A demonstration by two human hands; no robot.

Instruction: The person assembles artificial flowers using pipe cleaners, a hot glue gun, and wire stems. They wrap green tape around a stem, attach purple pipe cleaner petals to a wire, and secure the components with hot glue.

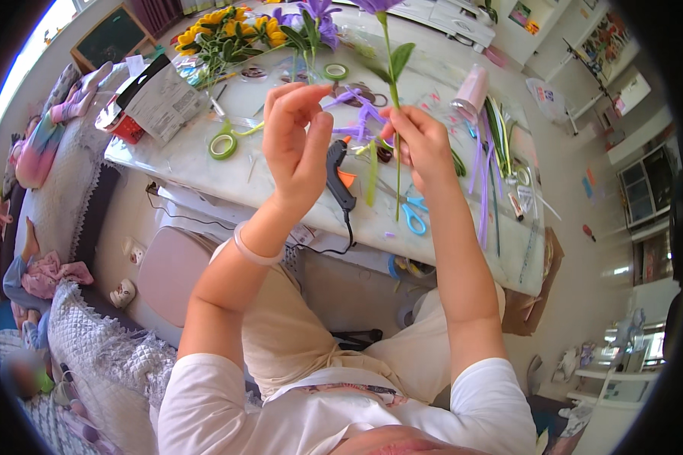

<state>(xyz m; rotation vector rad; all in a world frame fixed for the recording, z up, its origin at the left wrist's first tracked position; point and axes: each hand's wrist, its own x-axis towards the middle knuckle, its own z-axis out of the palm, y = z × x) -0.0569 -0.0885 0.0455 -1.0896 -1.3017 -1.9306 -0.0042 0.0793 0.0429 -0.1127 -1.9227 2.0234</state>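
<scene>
My right hand pinches the thin green stem of a handmade purple flower between thumb and fingers. The stem stands nearly upright with green leaves partway up, and the bloom is cut off by the upper edge. To its left, my left hand is raised with loosely curled fingers, apart from the stem; nothing shows in it. Below and between the hands, a black glue gun with an orange trigger lies on the table. Light-blue scissors rest beneath my right hand. Purple petal-like pieces lie behind.
A marble-patterned table carries green tape rolls, yellow flowers, purple flowers, a pink tumbler and purple strips. A cord hangs over its front edge. A person is on the sofa at left.
</scene>
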